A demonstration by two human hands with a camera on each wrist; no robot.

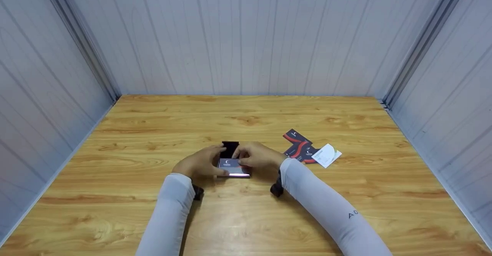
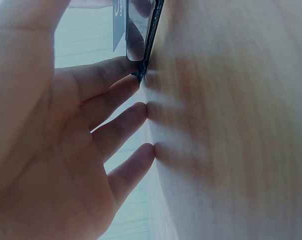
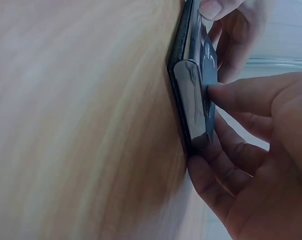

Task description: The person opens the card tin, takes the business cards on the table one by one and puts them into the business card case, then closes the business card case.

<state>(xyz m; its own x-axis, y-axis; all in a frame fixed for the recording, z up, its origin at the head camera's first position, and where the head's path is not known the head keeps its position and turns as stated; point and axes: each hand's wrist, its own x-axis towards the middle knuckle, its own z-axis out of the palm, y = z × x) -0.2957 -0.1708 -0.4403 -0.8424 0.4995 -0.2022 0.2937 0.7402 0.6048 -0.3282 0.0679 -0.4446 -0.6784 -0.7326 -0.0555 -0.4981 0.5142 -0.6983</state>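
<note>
A black business card case (image 1: 239, 175) with a shiny metal body lies on the table, its dark flap (image 1: 230, 147) folded out on the far side. On its metal body is a dark business card (image 1: 230, 163) with a white logo and a red stripe. My left hand (image 1: 200, 162) holds the case from the left, thumb on the near rim, fingers along its side. In the left wrist view the lower fingertips (image 2: 141, 111) meet the tabletop. From the right, my right hand (image 1: 261, 156) pinches the card, its thumb on the face and other fingers around the case's end.
Several dark business cards (image 1: 299, 148) with red stripes lie overlapping to the right of my right hand. A white card (image 1: 326, 155) lies at their right end. Pale panelled walls (image 1: 246, 37) enclose the wooden table (image 1: 246, 113) at the back and both sides.
</note>
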